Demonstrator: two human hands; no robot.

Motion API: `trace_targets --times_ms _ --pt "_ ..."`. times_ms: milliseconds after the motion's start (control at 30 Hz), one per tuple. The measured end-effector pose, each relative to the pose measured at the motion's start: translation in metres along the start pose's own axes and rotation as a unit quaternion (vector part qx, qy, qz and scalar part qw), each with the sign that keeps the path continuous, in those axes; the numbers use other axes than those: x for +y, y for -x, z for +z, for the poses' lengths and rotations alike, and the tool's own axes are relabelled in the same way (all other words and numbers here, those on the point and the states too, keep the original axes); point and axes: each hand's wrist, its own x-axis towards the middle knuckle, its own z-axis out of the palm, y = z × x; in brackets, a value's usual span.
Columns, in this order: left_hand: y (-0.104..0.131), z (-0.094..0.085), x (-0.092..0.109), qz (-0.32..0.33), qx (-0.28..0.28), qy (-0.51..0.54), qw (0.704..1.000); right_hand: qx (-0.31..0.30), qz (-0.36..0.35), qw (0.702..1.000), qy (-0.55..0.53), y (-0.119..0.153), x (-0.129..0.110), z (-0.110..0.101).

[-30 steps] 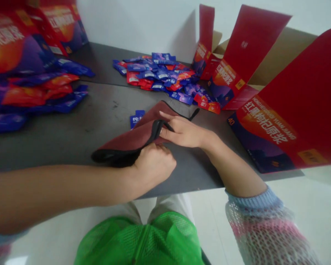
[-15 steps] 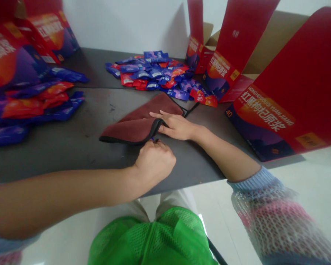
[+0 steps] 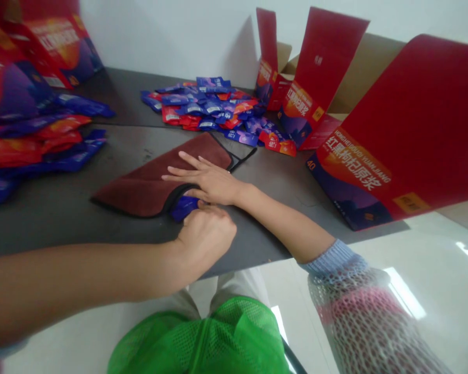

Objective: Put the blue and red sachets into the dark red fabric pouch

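A brown cloth with black edging (image 3: 140, 189) lies on the dark grey table (image 3: 136, 234), its near edge curled up. My right hand (image 3: 214, 182) is open, fingers spread and resting on the cloth. From under the lifted edge a shiny blue sachet (image 3: 184, 208) sticks out. Closed in a fist with the thumb side toward the cloth, my left hand (image 3: 208, 226) grips the sachet's right end, just below my right hand. The rest of the sachet is hidden by the cloth and my fingers.
A heap of blue and red sachets (image 3: 214, 106) lies toward the wall; another pile (image 3: 47, 143) is at the left. Open red cartons stand at the right, the nearest box (image 3: 413, 135) close to the table edge. More red boxes (image 3: 62, 47) stand at the back left.
The cloth has shifted left and lies flatter, with more of the blue sachet showing. My right hand has moved left with its fingers spread wider. The view has shifted slightly.
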Motion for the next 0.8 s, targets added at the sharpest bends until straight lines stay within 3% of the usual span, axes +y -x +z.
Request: trace_targets --times_ms 233,333,467,600,700,800 --pt "-0.001 -0.001 -0.002 0.012 -0.002 0.024 1.000 -0.039 -0.052 0.992 -0.112 0.009 -0.014 -0.017" --pt "-0.001 -0.001 -0.002 0.018 -0.007 0.027 0.999 -0.045 -0.033 0.988 -0.147 0.017 -0.022 -0.024" --pt "-0.001 0.001 -0.002 0.017 0.029 0.012 0.999 -0.043 0.007 0.984 -0.172 0.024 -0.029 -0.030" --pt "-0.001 0.000 -0.001 0.016 0.033 0.015 0.999 -0.051 0.004 0.983 -0.175 0.025 -0.026 -0.028" --pt "0.000 -0.001 0.001 0.009 0.004 0.025 1.000 -0.052 -0.037 0.982 -0.175 0.017 -0.025 -0.020" --pt "0.002 -0.001 0.003 -0.003 0.012 0.020 1.000 -0.062 -0.078 0.981 -0.169 0.006 -0.026 -0.011"
